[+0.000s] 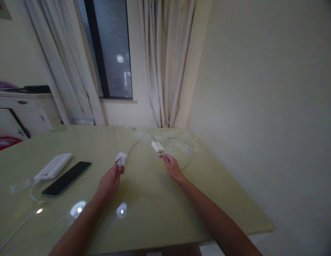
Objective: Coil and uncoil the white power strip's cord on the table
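My left hand [111, 181] is closed around a white plug [121, 158], whose metal prongs face me, and holds it above the table. A thin white cable [135, 142] runs behind the plug toward the table's far edge. Farther right, my right hand [172, 166] pinches the near end of a small white block [157, 147] that looks like a socket. Its fingertips partly cover that end. A pale cable loop [191, 149] lies on the table beyond and to the right of this hand. The two hands are apart.
On the pale green glossy table [155, 213], a white power bank [53, 166] with a cable and a dark phone [67, 179] lie to the left. Another white cable [17, 230] crosses the near left. A wall [261, 106] borders the right side; curtains [168, 64] hang behind.
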Tool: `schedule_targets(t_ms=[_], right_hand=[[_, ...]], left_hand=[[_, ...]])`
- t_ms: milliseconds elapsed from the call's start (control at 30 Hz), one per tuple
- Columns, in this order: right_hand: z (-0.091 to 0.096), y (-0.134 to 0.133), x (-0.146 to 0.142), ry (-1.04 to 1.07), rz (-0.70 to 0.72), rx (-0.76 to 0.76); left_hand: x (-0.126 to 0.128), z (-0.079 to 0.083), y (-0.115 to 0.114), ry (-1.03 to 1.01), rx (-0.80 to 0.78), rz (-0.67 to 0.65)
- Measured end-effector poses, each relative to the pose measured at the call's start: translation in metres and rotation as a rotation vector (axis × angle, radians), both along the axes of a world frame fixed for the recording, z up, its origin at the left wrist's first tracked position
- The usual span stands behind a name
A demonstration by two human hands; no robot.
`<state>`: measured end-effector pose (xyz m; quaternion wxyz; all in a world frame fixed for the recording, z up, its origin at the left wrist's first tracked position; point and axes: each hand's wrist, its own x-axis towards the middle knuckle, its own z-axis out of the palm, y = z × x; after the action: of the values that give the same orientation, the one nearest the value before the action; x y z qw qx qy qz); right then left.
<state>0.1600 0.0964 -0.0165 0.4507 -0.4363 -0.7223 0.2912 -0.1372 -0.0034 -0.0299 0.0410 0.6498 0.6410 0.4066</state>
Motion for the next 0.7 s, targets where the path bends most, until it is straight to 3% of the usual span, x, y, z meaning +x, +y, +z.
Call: schedule_targets(t_ms=[233, 400, 700], right_hand=[[-0.011, -0.015, -0.002, -0.34, 0.071, -0.048], [-0.011, -0.019, -0.001, -0.369, 0.053, -0.079], [-0.015, -0.015, -0.002, -0.39, 0.071, -0.091]], left_hand=[[0.001, 0.003, -0.004, 0.064, 0.038, -0.005], [0.005, 0.005, -0.008, 0.115, 0.087, 0.013], [0.017, 0.01, -0.012, 0.303, 0.02, -0.282]])
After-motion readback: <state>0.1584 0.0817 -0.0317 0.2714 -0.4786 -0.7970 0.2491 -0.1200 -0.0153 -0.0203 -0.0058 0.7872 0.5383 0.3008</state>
